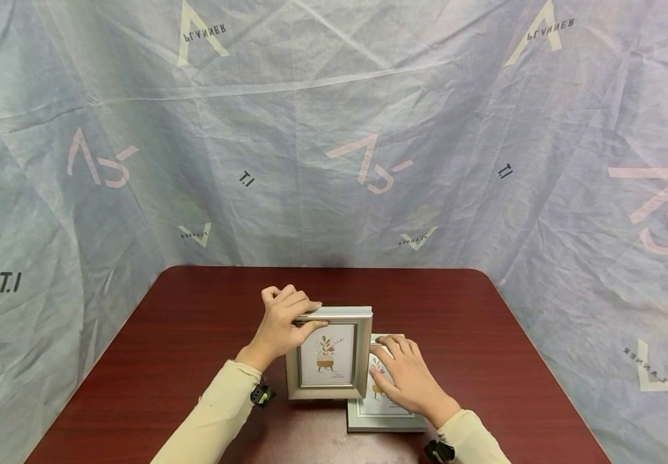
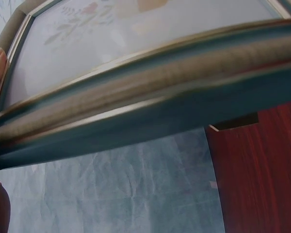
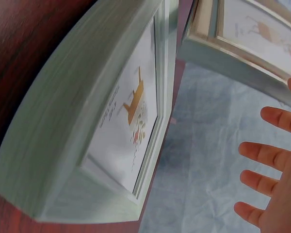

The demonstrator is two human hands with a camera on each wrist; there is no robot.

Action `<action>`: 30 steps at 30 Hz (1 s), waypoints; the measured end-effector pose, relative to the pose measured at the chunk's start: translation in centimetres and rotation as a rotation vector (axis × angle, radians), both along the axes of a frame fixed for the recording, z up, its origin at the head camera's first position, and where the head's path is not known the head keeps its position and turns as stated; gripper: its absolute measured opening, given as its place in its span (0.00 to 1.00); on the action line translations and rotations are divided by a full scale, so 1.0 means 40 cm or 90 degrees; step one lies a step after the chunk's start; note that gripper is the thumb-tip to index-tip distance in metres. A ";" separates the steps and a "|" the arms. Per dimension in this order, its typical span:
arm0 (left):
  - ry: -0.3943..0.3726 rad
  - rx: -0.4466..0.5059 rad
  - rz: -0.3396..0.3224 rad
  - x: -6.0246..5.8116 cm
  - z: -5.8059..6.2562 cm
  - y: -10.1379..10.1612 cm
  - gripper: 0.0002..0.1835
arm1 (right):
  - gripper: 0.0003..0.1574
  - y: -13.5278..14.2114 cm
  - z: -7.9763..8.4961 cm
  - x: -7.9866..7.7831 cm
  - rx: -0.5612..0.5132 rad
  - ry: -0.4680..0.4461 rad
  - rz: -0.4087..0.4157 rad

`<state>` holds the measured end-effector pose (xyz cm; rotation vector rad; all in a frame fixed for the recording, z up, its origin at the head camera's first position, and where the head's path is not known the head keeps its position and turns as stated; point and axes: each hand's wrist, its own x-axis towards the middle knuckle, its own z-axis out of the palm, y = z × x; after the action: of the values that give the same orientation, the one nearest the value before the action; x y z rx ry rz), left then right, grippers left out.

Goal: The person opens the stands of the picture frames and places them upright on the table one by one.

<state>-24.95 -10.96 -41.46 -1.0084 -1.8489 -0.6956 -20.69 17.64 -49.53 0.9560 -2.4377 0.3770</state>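
My left hand [image 1: 281, 325] pinches the upper left part of a champagne-coloured picture frame [image 1: 362, 357], thumb in front and fingers behind its top edge. The frame stands tilted up, its potted-plant print facing me. In the left wrist view, one long side of this picture frame [image 2: 150, 92] fills much of the picture. A pale green picture frame [image 1: 386, 424] with a similar print lies face up on the table, partly behind the first. Over it hovers my right hand [image 1: 409, 380]; the right wrist view shows its fingers [image 3: 266, 155] spread and apart from the green frame [image 3: 63, 145].
Both frames are near the front of a dark red wooden table [image 1: 223, 290]. A grey printed cloth [image 1: 310, 129] hangs behind it and along both sides. Dark bands [image 1: 262, 395] sit on both wrists over cream sleeves [image 1: 212, 412].
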 end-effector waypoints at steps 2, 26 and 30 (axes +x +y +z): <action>0.001 0.001 0.001 -0.001 0.001 0.000 0.18 | 0.18 -0.004 0.000 0.002 -0.001 0.009 0.004; -0.016 0.014 0.021 -0.005 0.011 -0.003 0.18 | 0.17 -0.041 0.007 0.021 -0.116 -0.039 -0.012; -0.021 0.011 0.027 -0.006 0.013 -0.005 0.18 | 0.15 -0.048 0.008 0.021 -0.141 -0.083 -0.015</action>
<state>-25.18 -11.14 -40.95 -0.9493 -1.8848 -0.7062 -19.86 15.71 -49.22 0.8282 -2.4559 0.7051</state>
